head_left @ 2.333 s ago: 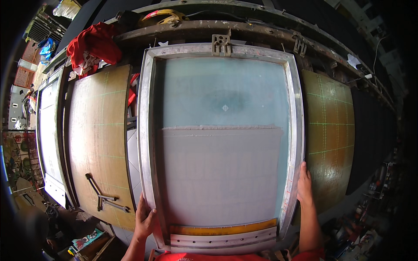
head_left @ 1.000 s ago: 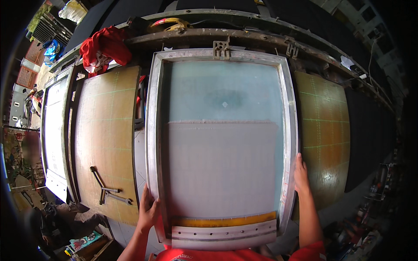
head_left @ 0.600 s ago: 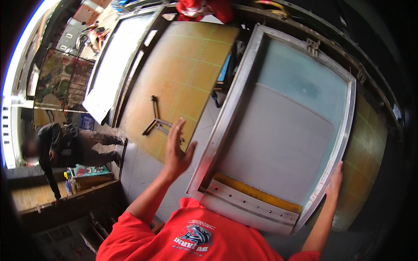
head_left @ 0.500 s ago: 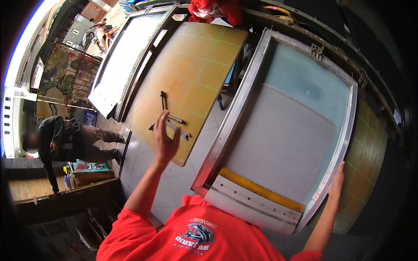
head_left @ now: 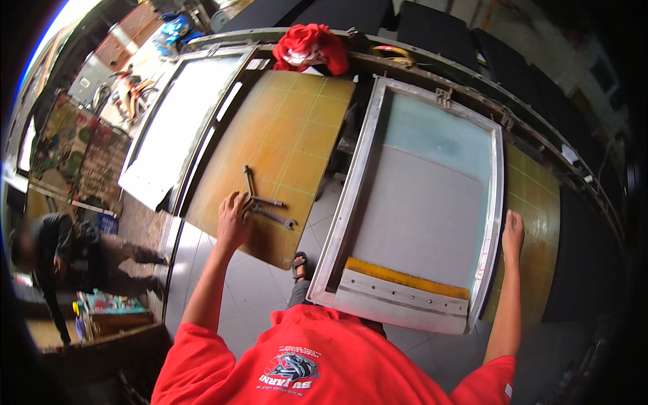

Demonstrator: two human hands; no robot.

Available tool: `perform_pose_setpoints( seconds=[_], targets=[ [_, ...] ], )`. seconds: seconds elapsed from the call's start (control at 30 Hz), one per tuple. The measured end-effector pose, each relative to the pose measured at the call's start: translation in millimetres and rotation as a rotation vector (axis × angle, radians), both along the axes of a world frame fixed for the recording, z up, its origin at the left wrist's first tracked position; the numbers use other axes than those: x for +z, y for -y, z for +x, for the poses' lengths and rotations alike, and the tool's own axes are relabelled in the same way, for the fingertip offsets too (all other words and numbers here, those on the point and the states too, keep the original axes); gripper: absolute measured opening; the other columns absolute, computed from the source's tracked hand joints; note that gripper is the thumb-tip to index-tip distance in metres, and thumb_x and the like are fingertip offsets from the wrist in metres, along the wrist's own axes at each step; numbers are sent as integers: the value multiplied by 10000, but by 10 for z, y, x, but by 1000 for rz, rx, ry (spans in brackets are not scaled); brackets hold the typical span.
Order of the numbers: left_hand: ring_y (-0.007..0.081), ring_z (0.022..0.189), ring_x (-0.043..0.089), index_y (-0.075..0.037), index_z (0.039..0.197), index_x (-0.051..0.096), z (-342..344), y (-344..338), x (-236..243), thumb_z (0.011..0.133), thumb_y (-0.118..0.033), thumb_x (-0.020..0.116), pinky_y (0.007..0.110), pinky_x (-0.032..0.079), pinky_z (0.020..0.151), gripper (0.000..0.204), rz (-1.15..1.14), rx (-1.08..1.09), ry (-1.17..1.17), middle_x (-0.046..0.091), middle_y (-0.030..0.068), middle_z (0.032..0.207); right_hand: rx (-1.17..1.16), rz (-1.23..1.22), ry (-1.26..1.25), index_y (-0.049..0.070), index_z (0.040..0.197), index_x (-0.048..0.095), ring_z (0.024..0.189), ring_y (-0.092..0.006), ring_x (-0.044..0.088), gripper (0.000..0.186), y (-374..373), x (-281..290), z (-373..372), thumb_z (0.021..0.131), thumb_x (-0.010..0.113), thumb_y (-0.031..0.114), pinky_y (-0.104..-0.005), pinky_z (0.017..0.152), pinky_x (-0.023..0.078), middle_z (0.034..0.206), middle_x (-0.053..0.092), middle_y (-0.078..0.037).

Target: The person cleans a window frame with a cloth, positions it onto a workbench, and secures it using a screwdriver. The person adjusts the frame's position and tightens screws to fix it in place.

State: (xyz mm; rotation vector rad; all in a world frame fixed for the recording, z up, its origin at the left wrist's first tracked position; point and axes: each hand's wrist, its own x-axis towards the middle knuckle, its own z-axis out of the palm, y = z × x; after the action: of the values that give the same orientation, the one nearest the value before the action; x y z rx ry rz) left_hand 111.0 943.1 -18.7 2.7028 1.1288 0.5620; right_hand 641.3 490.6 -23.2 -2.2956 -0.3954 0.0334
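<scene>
Above the near left part of a yellow-brown board with green grid lines, my left hand has its fingers curled on one arm of a dark Y-shaped socket wrench. That arm is mostly hidden by the hand. Beside it lies a metal spanner, its jaw toward the board's right side. My right hand is closed just beyond the right edge of a metal-framed printing screen; whatever it may hold is hidden. A wide squeegee with a metal holder and amber blade rests across the screen's near end.
A second metal-framed screen stands at the left. Red cloth lies on the far rail. Another gridded board extends beyond the right screen. At the far left, a person in dark clothes bends over. My sandaled foot shows on the tiled floor.
My right hand has come off the screen's edge, and its fingers have curled closed. The fingers of my left hand have drawn together at the Y-shaped wrench. The whole view has shifted.
</scene>
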Motion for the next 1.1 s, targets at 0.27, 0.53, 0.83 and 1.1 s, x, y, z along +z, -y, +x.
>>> perform_pose_setpoints(
  seconds=[0.27, 0.53, 0.83, 1.1],
  targets=[
    [358, 1208, 390, -73, 1203, 497, 690, -459, 488, 759, -90, 636, 438, 338, 1005, 466, -71, -431, 98, 447, 173, 1265, 996, -67, 151, 33, 980, 595, 906, -302, 572, 381, -2569, 856, -3139, 745, 691, 317, -378, 769, 491, 951, 592, -124],
    [318, 1038, 572, 23, 1259, 404, 2183, -1121, 25, 842, -219, 614, 362, 483, 855, 526, -732, -620, 325, 530, 233, 1166, 832, -386, 282, 19, 1021, 580, 974, -264, 547, 415, -3573, 158, -4070, 735, 682, 301, -356, 779, 492, 1023, 554, -132],
    [313, 1096, 543, 52, 1337, 275, 3487, -1177, -219, 864, -298, 590, 342, 436, 911, 668, -1037, -497, 378, 522, 256, 1198, 803, -467, 110, 22, 966, 556, 925, -294, 572, 272, -3582, 46, -4126, 801, 614, 230, -393, 759, 487, 946, 603, -153],
    [190, 970, 507, 51, 1230, 430, 3751, -991, -442, 871, -275, 576, 314, 426, 825, 507, -1798, -243, 645, 558, 147, 1084, 515, -462, -211, 72, 1005, 590, 872, -335, 601, 192, -3580, 1419, -2626, 831, 508, 69, -412, 760, 480, 950, 626, -147]
  ],
)
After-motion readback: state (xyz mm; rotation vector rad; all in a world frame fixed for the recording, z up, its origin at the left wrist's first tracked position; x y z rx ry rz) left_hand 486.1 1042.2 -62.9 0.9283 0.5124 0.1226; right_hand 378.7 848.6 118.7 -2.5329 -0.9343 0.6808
